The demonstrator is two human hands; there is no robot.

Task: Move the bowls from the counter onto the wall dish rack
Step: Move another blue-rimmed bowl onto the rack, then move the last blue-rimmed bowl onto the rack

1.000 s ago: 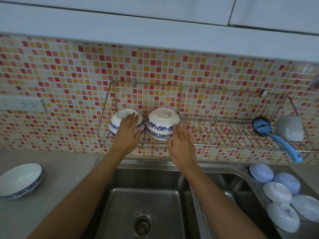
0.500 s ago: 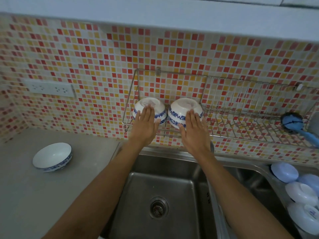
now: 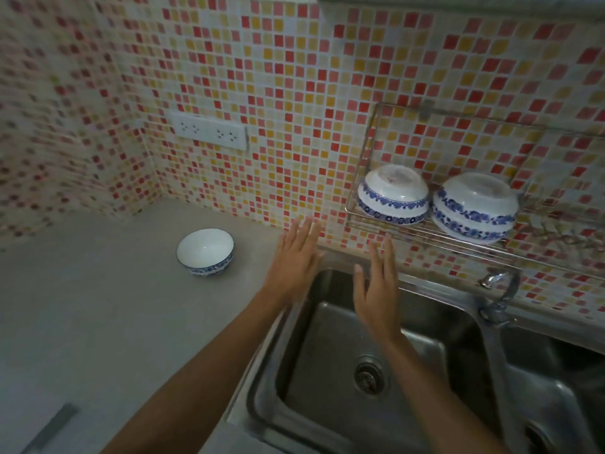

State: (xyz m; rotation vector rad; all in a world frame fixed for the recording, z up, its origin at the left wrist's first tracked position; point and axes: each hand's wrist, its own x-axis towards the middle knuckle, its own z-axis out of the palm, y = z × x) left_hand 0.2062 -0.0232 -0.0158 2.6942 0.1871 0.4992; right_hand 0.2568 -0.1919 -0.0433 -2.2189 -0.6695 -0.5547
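Observation:
Two white bowls with blue flower bands sit upside down on the wire wall dish rack (image 3: 373, 158): the left bowl (image 3: 393, 194) and the right bowl (image 3: 474, 208), side by side and almost touching. A third white and blue bowl (image 3: 205, 252) stands upright on the grey counter (image 3: 98, 306) near the tiled corner. My left hand (image 3: 291, 263) hovers open over the counter's edge, to the right of that bowl. My right hand (image 3: 376, 283) is open over the sink, below the rack. Both hands hold nothing.
A steel double sink (image 3: 360, 371) with a drain lies below my hands. A tap (image 3: 497, 290) stands at its back rim on the right. A white socket strip (image 3: 209, 131) is on the mosaic wall above the counter.
Both hands have come off the two bowls on the rack and dropped down and left. The view has swung left, bringing the counter bowl closer to centre.

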